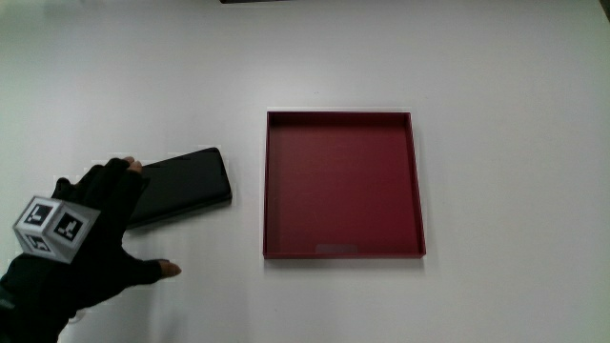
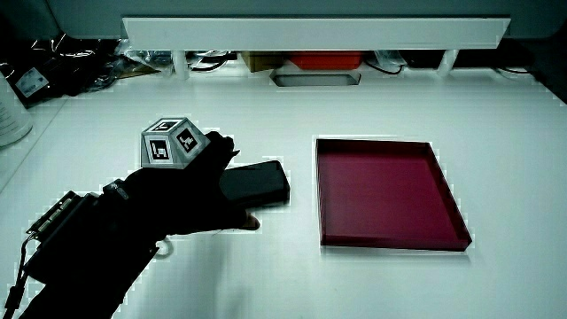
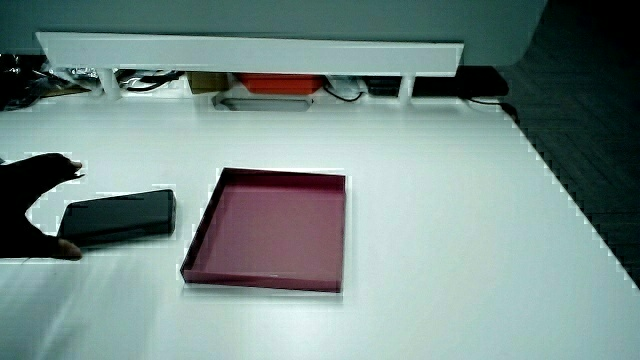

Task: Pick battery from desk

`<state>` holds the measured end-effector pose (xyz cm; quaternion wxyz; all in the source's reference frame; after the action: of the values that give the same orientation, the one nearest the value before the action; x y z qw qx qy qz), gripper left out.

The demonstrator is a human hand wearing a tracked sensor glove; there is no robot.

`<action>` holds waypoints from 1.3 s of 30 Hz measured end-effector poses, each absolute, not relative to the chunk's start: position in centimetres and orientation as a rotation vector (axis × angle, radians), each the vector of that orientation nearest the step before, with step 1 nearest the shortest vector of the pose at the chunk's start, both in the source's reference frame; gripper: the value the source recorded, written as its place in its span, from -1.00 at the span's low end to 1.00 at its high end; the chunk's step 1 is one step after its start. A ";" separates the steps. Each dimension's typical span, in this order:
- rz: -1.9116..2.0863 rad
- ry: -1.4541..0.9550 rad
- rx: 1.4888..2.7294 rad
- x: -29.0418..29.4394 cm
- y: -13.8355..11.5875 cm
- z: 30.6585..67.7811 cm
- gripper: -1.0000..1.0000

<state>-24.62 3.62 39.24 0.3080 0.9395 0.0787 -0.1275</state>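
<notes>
Black, flat, slab-shaped battery (image 1: 183, 188) lies beside red tray (image 1: 343, 252).

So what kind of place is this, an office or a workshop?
Probably a lab or office workbench: a plain white table, a low white partition with cables and clutter past it, and the hand wearing a patterned tracking cube.

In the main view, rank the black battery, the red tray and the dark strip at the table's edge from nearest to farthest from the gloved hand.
1. Black battery: under the fingertips of the hand, touching it.
2. Red tray: beside the battery, apart from it.
3. Dark strip: at the table's edge, farther from the person than the tray.
</notes>
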 end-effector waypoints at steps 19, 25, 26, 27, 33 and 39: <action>-0.360 0.149 2.378 -25.7 -2.3 47.3 0.00; -0.351 0.088 2.343 -24.8 -3.2 48.6 0.00; -0.338 0.091 2.337 -24.5 -3.3 48.7 0.00; -0.335 0.092 2.333 -24.5 -3.4 49.2 0.00; -0.294 0.104 2.316 -24.0 -3.5 50.4 0.00; -0.305 0.078 2.295 -23.9 -3.4 50.9 0.14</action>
<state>-23.91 -3.36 50.91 0.4008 0.9077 0.0308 -0.1206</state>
